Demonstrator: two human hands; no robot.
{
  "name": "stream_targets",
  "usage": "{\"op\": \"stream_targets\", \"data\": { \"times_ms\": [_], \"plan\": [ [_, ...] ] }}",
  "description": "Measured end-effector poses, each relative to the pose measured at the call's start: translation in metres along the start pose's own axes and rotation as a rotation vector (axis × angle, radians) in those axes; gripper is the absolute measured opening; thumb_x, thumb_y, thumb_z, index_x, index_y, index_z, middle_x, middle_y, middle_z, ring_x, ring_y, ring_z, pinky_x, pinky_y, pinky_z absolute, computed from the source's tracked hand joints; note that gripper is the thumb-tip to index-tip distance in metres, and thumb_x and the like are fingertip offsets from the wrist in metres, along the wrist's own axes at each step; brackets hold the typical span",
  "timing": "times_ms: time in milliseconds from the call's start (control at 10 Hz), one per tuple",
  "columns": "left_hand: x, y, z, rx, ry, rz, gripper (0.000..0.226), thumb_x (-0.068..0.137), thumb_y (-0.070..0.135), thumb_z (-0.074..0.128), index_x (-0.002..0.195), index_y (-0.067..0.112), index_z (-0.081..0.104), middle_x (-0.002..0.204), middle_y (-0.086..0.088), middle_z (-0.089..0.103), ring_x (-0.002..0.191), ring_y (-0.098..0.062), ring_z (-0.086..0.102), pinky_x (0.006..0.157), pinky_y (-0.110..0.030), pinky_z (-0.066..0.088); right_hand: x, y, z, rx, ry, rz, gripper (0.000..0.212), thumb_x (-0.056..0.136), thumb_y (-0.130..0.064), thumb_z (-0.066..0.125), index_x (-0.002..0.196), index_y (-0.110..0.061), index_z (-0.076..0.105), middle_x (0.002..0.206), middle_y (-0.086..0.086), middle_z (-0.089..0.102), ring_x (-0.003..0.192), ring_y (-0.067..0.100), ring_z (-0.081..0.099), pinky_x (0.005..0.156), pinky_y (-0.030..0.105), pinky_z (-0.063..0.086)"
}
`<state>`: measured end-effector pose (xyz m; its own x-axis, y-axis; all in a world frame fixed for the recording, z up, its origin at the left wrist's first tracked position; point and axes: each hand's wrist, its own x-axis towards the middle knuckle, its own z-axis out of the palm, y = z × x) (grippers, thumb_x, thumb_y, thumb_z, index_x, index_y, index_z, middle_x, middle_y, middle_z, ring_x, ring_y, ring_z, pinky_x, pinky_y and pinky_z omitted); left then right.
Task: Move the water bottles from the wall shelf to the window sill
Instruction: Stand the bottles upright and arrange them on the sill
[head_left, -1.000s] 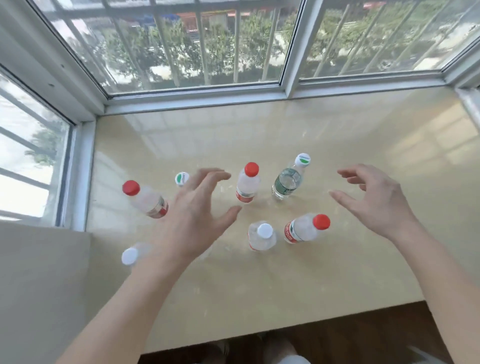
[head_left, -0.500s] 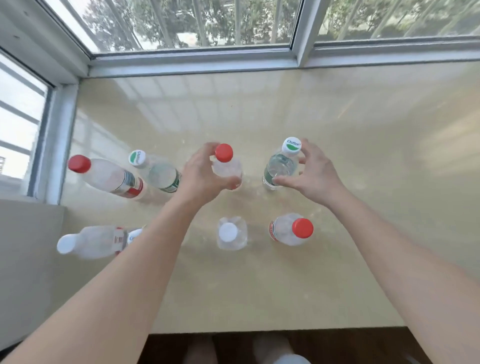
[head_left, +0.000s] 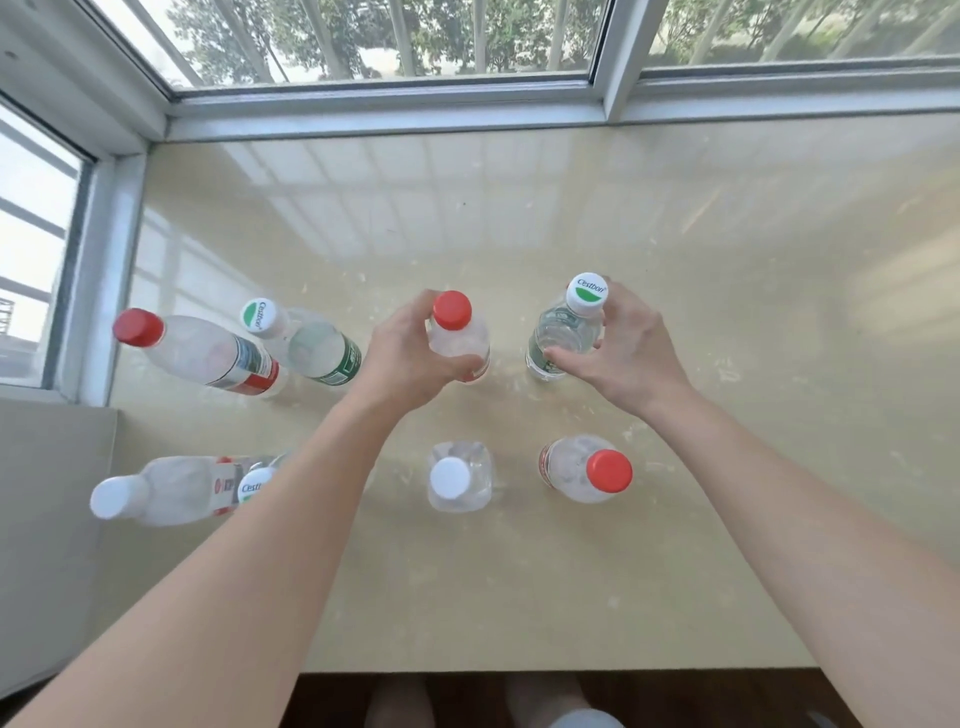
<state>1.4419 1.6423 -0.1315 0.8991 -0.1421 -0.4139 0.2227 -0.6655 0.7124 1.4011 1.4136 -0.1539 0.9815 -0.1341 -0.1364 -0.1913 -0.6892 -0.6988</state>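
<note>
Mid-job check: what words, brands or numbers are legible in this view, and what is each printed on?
"Cestbon": on the white-green cap of the bottle that the right hand grips.
"Cestbon": on the far-left cap.
"Cest", the rest covered by an arm: on the near-left cap.
Body labels: too blurred to read.
No numbers or signs are readable.
</note>
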Motion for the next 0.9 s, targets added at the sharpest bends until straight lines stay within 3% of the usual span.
{"op": "stream_targets", "data": {
  "times_ms": [100, 200, 400, 500, 700, 800, 900],
  "plan": [
    [-0.002, -0.004, 0.001, 0.026, 0.001, 0.010, 0.054, 0.069, 0.023, 0.083, 0.114, 0.032, 0.055, 0.107, 0.009, 0.061, 0.102, -0.018, 0.059, 0.075, -0.016, 0.043, -0.003, 0.000, -0.001, -0.037, 0.019, -0.002, 0.053, 0.071, -0.034, 0.084, 0.114, -0.016, 0.060, 0.100, 0.000, 0.061, 0.081, 0.019, 0.054, 0.077, 0.043, 0.053],
    [-0.003, -0.006, 0.002, 0.050, 0.002, 0.027, 0.056, 0.070, 0.023, 0.083, 0.116, 0.034, 0.054, 0.099, 0.015, 0.055, 0.098, -0.015, 0.055, 0.069, -0.005, 0.037, -0.005, 0.001, -0.002, -0.044, 0.015, 0.001, 0.054, 0.070, -0.035, 0.084, 0.115, -0.016, 0.060, 0.102, -0.001, 0.061, 0.085, 0.022, 0.058, 0.077, 0.044, 0.055],
    [0.001, -0.007, 0.003, 0.110, 0.009, 0.073, 0.060, 0.070, 0.025, 0.084, 0.121, 0.027, 0.052, 0.104, 0.009, 0.057, 0.096, -0.013, 0.050, 0.066, 0.002, 0.031, -0.004, 0.004, -0.001, -0.031, 0.008, 0.003, 0.055, 0.067, -0.039, 0.080, 0.113, -0.019, 0.059, 0.103, -0.002, 0.061, 0.092, 0.022, 0.059, 0.075, 0.046, 0.056],
    [0.002, -0.008, 0.004, 0.118, 0.008, 0.082, 0.062, 0.068, 0.028, 0.086, 0.118, 0.029, 0.050, 0.105, 0.008, 0.058, 0.096, -0.014, 0.051, 0.066, -0.007, 0.033, -0.005, 0.005, 0.000, 0.003, 0.007, 0.014, 0.057, 0.065, -0.044, 0.075, 0.113, -0.021, 0.058, 0.104, -0.003, 0.061, 0.094, 0.022, 0.058, 0.075, 0.047, 0.056],
    [-0.007, -0.006, -0.003, 0.105, 0.019, 0.057, 0.089, 0.062, 0.032, 0.089, 0.136, 0.025, 0.040, 0.131, 0.003, 0.056, 0.115, -0.017, 0.055, 0.095, -0.037, 0.048, -0.008, 0.004, -0.008, 0.043, -0.048, 0.050, 0.074, 0.066, -0.033, 0.089, 0.129, -0.023, 0.052, 0.119, -0.001, 0.060, 0.110, 0.023, 0.058, 0.093, 0.041, 0.050],
    [-0.020, 0.003, -0.018, 0.229, 0.018, 0.066, 0.101, 0.065, 0.036, 0.087, 0.147, 0.021, 0.030, 0.141, -0.001, 0.049, 0.128, -0.021, 0.047, 0.097, -0.030, 0.039, -0.013, -0.001, -0.025, -0.034, -0.118, 0.044, 0.084, 0.071, -0.038, 0.085, 0.141, -0.028, 0.041, 0.131, -0.001, 0.052, 0.119, 0.020, 0.053, 0.098, 0.039, 0.046],
    [-0.047, 0.026, -0.037, 0.331, 0.064, 0.090, 0.103, 0.071, 0.039, 0.083, 0.152, 0.019, 0.022, 0.143, -0.004, 0.043, 0.133, -0.023, 0.042, 0.101, -0.036, 0.038, -0.020, -0.014, -0.053, -0.252, -0.234, 0.014, 0.087, 0.080, -0.038, 0.076, 0.152, -0.029, 0.028, 0.140, 0.001, 0.042, 0.125, 0.023, 0.048, 0.098, 0.038, 0.045]
  ]
}}
